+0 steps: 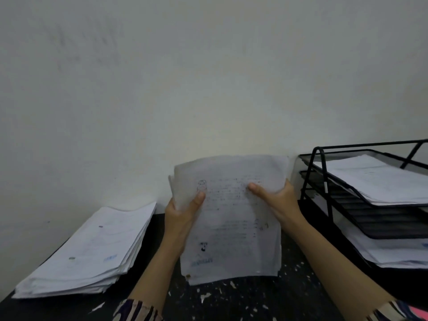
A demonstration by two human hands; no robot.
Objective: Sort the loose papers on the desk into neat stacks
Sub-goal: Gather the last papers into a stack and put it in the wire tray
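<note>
White sheaf of papers point(231, 218) between left hand point(183, 212) and right hand point(275, 200)

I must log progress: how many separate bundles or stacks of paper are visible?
4: bundle in both hands; stack on desk, left; stack in top tray; stack under the rack, right. Middle tray looks empty.

Held sheaf point(231, 218): upright above the tabletop point(243, 300), gripped at both side edges by left hand point(181, 210) and right hand point(275, 198), thumbs on the front.
Left: paper stack point(88, 253).
Right: black tray rack point(370, 200) holding papers.
</note>
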